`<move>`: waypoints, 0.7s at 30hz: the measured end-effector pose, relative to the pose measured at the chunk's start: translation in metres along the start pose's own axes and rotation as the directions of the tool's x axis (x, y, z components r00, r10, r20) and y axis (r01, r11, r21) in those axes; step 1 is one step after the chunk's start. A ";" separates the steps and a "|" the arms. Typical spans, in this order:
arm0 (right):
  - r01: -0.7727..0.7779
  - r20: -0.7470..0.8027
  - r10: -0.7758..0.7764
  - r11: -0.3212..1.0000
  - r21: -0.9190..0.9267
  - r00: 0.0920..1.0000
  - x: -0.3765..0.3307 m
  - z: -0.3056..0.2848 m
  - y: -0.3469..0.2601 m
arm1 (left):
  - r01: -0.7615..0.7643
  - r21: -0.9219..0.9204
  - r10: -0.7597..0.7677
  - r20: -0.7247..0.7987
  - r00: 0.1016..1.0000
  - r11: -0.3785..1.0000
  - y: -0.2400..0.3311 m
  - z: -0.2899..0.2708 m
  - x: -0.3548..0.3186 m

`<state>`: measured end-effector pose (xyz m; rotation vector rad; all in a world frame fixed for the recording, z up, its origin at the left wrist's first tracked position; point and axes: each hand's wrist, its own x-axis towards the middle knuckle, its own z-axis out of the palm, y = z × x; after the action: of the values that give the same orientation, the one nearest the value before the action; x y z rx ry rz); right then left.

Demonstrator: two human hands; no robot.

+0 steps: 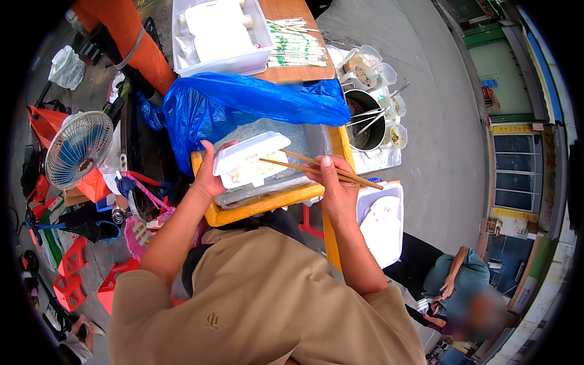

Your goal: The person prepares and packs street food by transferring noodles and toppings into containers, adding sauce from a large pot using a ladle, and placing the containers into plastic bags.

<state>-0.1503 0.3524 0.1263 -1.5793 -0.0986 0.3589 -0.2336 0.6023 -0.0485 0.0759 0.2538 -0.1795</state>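
My left hand is closed around the left side of a white foam takeout box, thumb up along its edge. The box's lid is tipped partly up over pale, whitish food that I cannot name. In my right hand I grip a pair of long wooden chopsticks. Their tips reach to the box's opening, by the food. Both hands are above a yellow-edged bin lined with clear plastic. A crumpled blue plastic sheet drapes over its far side.
Beyond the sheet, a plastic tub holds white foam boxes beside wrapped chopsticks. A pot with metal utensils stands right, among clear containers. A white tray is near my right arm. At left are a fan and red stools; a person sits right.
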 end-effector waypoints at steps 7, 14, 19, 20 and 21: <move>0.102 -0.358 0.029 0.934 0.341 0.933 -0.010 -0.055 0.021 | -0.101 0.212 0.135 -0.153 0.979 0.972 0.029 0.048 0.007; 0.283 0.150 -0.240 0.838 -0.467 0.959 0.005 0.034 0.142 | -0.245 0.343 0.249 0.033 0.968 0.907 0.086 0.125 0.012; 0.558 0.634 -0.165 0.670 -0.490 0.756 0.008 0.101 0.204 | -0.278 0.464 0.257 0.108 0.960 0.841 0.129 0.166 0.059; 0.564 0.645 -0.140 0.643 -0.519 0.752 0.005 0.102 0.222 | -0.287 0.491 0.300 0.055 0.952 0.822 0.130 0.173 0.080; 0.574 0.666 -0.120 0.631 -0.522 0.736 0.000 0.108 0.223 | -0.290 0.492 0.311 0.040 0.949 0.821 0.141 0.178 0.090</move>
<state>-0.2169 0.4446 -0.0937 -2.0947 -1.1694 0.4994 -0.0783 0.7081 0.1071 0.6304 0.2297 0.0792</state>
